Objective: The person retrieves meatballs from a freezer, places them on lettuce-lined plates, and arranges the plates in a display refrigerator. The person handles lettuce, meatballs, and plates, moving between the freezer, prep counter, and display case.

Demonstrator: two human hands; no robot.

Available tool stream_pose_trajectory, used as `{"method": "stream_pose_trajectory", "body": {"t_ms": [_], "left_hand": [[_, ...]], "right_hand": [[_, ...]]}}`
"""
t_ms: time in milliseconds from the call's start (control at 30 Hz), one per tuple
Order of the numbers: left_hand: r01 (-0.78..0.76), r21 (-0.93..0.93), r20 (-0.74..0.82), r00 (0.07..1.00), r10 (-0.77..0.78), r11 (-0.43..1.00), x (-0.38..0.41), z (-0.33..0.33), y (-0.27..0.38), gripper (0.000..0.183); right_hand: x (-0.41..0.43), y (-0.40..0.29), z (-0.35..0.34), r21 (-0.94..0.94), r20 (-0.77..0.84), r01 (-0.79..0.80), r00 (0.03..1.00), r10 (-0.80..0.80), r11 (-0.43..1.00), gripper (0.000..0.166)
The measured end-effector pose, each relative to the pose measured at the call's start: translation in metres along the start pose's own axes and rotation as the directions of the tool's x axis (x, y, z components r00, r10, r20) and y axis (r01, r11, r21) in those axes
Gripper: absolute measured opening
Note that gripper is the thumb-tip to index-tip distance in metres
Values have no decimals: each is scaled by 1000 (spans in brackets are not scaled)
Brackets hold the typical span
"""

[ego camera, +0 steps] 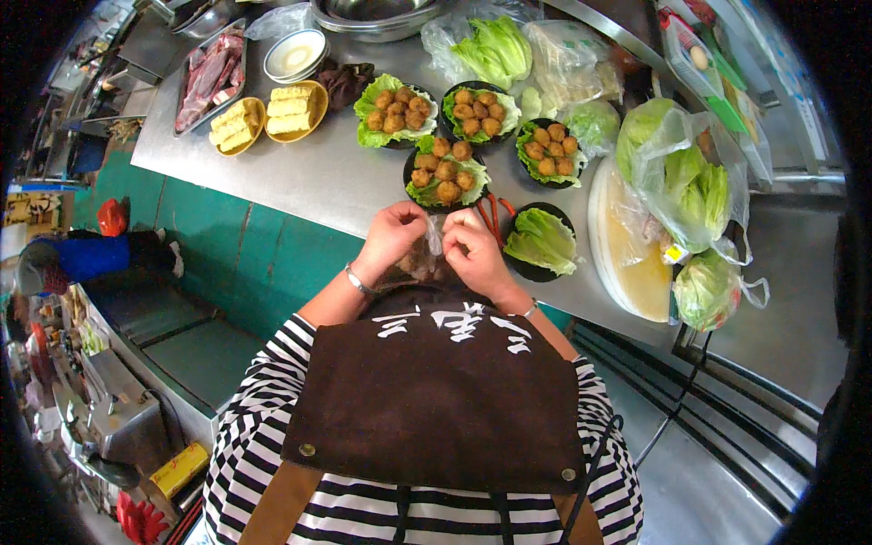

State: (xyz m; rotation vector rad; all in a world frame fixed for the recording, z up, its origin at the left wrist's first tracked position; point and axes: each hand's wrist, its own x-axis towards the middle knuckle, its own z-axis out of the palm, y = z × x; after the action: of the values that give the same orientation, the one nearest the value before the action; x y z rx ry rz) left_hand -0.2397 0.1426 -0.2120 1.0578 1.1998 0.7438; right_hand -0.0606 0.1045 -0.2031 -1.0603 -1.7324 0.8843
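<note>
Close to the counter's front edge, my left hand (pixel 395 231) and my right hand (pixel 473 251) pinch the gathered neck of a clear plastic bag (pixel 434 237). Brownish contents show dimly in the bag below my fingers. Just beyond my hands sits a black bowl (pixel 409 176) lined with lettuce and heaped with browned fried balls (pixel 446 191). Red chilli peppers (pixel 489 219) lie beside my right hand. To their right, another black bowl (pixel 535 274) holds only a lettuce leaf (pixel 541 240).
Several more lettuce-lined bowls of balls stand on the steel counter (pixel 306 184). Yellow rolls (pixel 289 112) and a tray of raw meat (pixel 211 78) are at far left. At right are a round cutting board (pixel 647 293) and bagged lettuce (pixel 695 191).
</note>
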Motion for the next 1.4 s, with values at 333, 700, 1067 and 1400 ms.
{"method": "stream_pose_trajectory", "body": {"t_ms": [333, 700, 1067, 1400], "left_hand": [[-60, 116, -7, 998, 61, 991, -1, 2, -1, 6], [-41, 16, -19, 999, 41, 999, -1, 3, -4, 7], [-358, 412, 170, 934, 315, 838, -19, 10, 13, 24], [-358, 774, -24, 808, 589, 522, -20, 3, 20, 24]], "right_hand": [[8, -14, 2, -232, -156, -26, 988, -11, 972, 15], [3, -16, -2, 116, -140, -195, 968, 210, 974, 8], [-14, 7, -13, 401, 99, -381, 922, 374, 833, 65], [-4, -7, -24, -211, -41, -205, 979, 201, 956, 26]]}}
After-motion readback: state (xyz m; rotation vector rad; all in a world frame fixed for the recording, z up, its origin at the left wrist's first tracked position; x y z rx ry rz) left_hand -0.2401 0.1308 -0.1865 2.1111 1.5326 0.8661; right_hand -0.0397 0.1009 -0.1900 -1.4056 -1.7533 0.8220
